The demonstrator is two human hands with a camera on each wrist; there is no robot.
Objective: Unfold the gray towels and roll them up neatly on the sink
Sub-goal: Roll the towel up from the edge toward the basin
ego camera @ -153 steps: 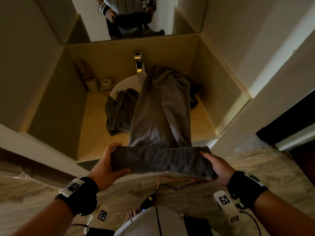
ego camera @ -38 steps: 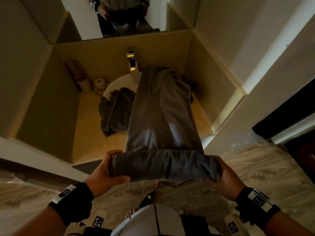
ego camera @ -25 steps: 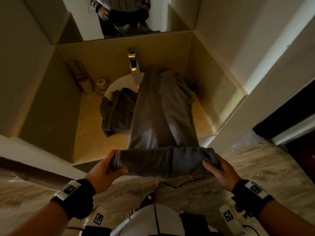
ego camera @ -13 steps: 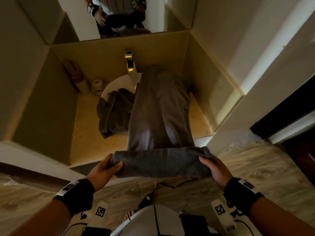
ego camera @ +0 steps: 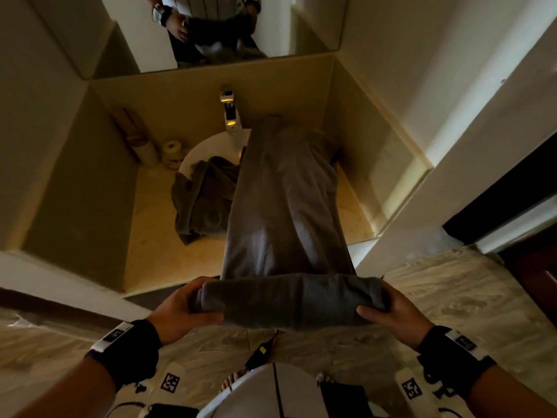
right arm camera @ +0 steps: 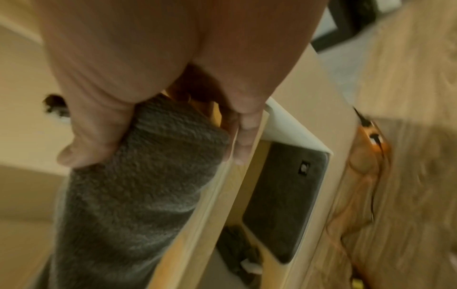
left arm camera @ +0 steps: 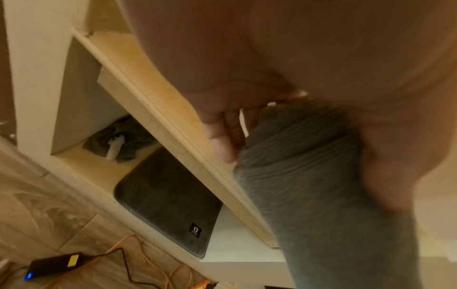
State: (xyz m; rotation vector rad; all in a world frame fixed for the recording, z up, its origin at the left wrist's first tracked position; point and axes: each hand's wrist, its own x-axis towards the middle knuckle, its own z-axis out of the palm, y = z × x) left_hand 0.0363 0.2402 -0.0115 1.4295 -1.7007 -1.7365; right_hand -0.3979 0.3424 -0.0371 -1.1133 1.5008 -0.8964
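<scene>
A long gray towel (ego camera: 286, 206) lies stretched from the faucet over the sink (ego camera: 211, 143) to the counter's front edge. Its near end is a thick roll (ego camera: 289, 300) held just past that edge. My left hand (ego camera: 180, 309) grips the roll's left end (left arm camera: 296, 156), thumb under and fingers over. My right hand (ego camera: 388, 309) grips the right end (right arm camera: 158, 152) the same way. A second gray towel (ego camera: 202, 197) lies crumpled, half in the basin and half on the counter.
A faucet (ego camera: 230, 116) stands behind the basin. Paper rolls (ego camera: 171, 152) sit at the counter's back left. Walls box in the counter (ego camera: 156, 251) on both sides, with a mirror (ego camera: 211, 31) above. A dark mat (left arm camera: 168, 201) lies on the shelf below, and cables (ego camera: 259, 354) hang by my body.
The roll has grown thicker as my hands turned it. Both hands shifted their hold on its ends, and the flat stretch of towel got slightly shorter.
</scene>
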